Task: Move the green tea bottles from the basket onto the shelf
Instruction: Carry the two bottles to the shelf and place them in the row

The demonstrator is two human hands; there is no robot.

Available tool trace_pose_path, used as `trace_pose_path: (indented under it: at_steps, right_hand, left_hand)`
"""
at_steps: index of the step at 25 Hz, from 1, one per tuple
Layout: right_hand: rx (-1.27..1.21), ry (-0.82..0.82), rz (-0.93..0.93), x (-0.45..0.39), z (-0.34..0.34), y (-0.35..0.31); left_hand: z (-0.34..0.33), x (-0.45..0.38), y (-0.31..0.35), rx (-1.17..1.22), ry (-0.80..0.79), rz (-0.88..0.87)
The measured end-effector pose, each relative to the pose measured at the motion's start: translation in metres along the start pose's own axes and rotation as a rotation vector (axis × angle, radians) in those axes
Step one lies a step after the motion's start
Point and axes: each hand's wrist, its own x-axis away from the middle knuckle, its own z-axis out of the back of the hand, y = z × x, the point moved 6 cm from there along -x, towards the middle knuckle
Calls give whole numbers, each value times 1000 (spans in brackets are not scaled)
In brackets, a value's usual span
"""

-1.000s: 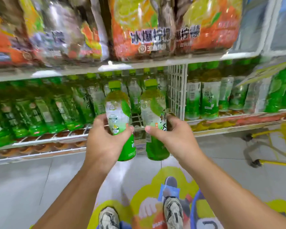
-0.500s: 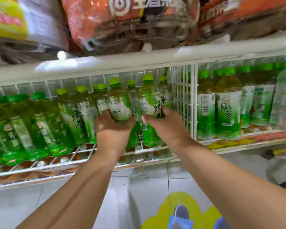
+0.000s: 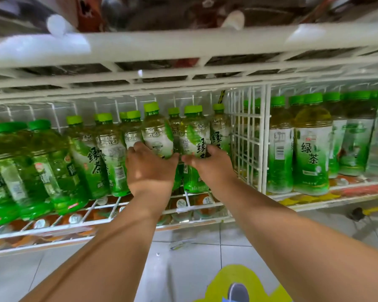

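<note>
My left hand (image 3: 150, 168) grips a green tea bottle (image 3: 156, 131) with a light green cap and white-green label. My right hand (image 3: 210, 164) grips a second green tea bottle (image 3: 193, 136) beside it. Both bottles stand upright over the white wire shelf (image 3: 140, 211), in front of a row of like bottles and just left of a wire divider (image 3: 247, 136). Whether their bases touch the shelf is hidden by my hands. The basket is out of view.
Darker green bottles (image 3: 31, 166) crowd the shelf's left part. More green tea bottles (image 3: 310, 147) fill the section right of the divider. A white upper shelf (image 3: 183, 46) hangs close overhead. Grey floor tiles and a yellow floor sticker (image 3: 238, 284) lie below.
Both hands have carried their bottles up and forward from in front of the shelf into the row. The camera has moved closer and tilted up.
</note>
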Motion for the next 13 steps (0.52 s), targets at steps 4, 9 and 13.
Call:
trace_pose_path:
  at_steps: [4,9,13]
  right_hand:
    - [44,15,12,-12,-9,4]
    - [144,2,42,-23,-9,9]
    - [260,48,83,-25,-13,9]
  left_hand:
    - [-12,0,-2,-18,9,-15]
    - [-23,-5,-10,-86,-42,-41]
    - [-21,-7,-12,-69,-63,-102]
